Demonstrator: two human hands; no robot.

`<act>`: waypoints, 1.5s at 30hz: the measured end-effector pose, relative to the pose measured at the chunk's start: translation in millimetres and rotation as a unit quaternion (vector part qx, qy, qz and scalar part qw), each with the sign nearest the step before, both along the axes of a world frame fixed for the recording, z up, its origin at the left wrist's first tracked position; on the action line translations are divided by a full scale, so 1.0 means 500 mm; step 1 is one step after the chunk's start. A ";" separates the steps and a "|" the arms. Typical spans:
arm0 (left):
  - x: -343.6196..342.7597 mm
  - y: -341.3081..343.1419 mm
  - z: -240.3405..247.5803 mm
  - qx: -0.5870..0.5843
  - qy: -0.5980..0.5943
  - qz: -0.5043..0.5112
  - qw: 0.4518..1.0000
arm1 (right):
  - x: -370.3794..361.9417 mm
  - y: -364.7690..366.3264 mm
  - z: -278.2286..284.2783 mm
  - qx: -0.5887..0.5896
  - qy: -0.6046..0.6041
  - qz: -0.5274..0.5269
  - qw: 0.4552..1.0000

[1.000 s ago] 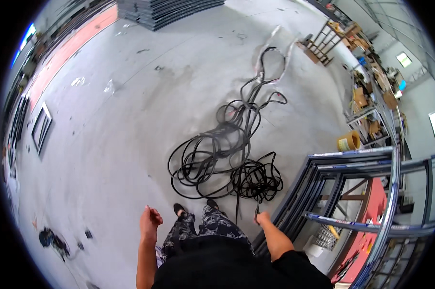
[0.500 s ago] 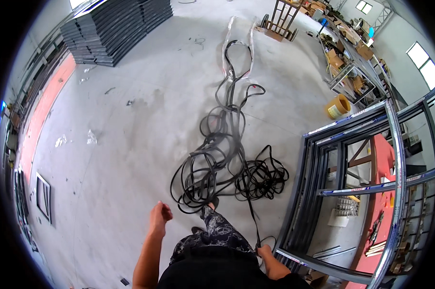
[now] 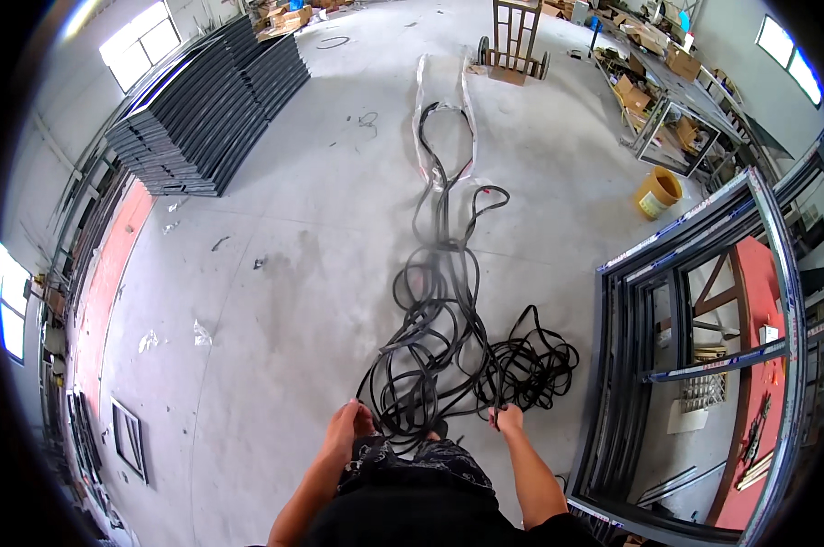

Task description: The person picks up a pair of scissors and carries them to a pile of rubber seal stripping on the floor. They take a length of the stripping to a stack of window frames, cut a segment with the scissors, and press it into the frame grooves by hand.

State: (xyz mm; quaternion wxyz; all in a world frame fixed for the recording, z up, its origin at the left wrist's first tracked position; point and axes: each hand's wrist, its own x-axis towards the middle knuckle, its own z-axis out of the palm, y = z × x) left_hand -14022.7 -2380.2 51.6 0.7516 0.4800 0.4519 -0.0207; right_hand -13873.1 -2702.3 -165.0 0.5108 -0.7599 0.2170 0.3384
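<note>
A tangle of long black rubber strip (image 3: 421, 346) lies on the floor right in front of my feet, its loops running far ahead. My right hand (image 3: 506, 417) is closed around a length of this strip, beside a denser black coil (image 3: 540, 365). At the left edge of the tangle my left hand (image 3: 353, 424) has its fingers curled together; whether strip is inside them is hidden. The far end of the strip forms a loop within a long clear plastic wrapper (image 3: 469, 91).
Dark metal window frames (image 3: 612, 365) stand close on my right. A yellow bucket (image 3: 658, 193) sits beyond them, and a hand truck (image 3: 514, 46) at the far end. Stacked dark frames (image 3: 202, 109) rise at the far left; a small frame (image 3: 129, 439) lies at left.
My right hand has moved forward from beside my hip, still holding the strip. My left hand has shifted right and come to the tangle's edge. The view has tilted up slightly.
</note>
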 end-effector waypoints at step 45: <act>0.750 1.064 -0.546 0.111 0.433 -0.172 0.878 | 1.058 1.060 -0.927 -0.209 -0.241 0.358 0.878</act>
